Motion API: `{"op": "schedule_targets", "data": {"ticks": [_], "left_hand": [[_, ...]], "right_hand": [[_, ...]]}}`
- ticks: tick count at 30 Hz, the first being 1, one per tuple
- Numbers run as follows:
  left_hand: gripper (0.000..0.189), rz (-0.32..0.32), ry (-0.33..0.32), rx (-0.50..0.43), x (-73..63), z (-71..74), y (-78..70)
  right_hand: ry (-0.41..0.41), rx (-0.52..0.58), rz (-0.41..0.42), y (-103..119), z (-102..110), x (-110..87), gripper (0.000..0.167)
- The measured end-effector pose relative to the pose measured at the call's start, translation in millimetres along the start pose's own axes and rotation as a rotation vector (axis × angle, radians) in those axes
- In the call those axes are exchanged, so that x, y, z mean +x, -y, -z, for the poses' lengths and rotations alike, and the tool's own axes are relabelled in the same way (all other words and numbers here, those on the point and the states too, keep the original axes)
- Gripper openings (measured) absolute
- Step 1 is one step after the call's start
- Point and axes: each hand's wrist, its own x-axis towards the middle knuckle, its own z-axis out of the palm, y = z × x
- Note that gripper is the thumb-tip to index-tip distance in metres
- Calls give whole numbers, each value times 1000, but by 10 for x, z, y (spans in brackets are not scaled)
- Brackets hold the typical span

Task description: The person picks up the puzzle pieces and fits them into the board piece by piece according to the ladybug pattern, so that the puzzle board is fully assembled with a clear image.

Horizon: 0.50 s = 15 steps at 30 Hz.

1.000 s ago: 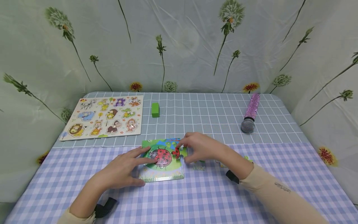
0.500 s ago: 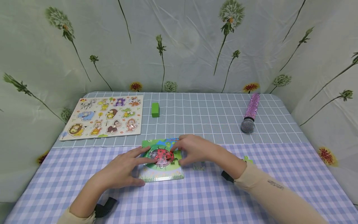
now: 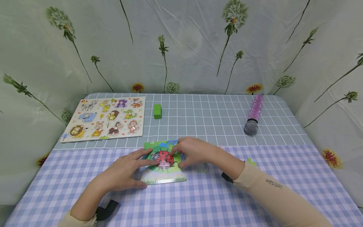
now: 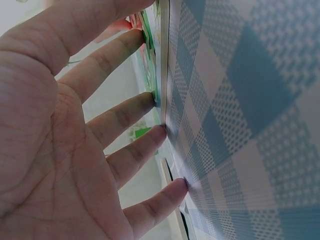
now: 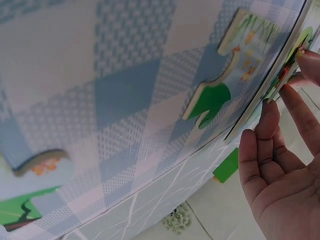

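A ladybug jigsaw puzzle lies on the checked cloth in the middle, in a flat board. My left hand rests at its left side, fingers spread and fairly straight, with fingertips on the picture and the board's edge. On the ladybug's right side, my right hand pinches a red-and-green puzzle piece between thumb and fingers, down at the board. Its own fingers cover part of that piece. Just right of the board lies a loose puzzle piece, with another loose piece farther right.
An animal peg puzzle lies at the back left. Beside it stands a green block. A microphone with a glittery pink handle lies at the back right. Part of a green piece shows behind the right forearm.
My right hand has moved left with the red-and-green piece, from the board's right edge onto the ladybug's right side, and lowered it there. The left hand has stayed still.
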Motion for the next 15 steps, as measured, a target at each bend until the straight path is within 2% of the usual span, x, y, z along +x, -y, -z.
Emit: {"op": "schedule_targets", "data": {"ticks": [15], "left_hand": [[74, 2, 5, -4, 3, 6, -10]], "right_hand": [[25, -49, 1, 7, 2, 44, 40]]}}
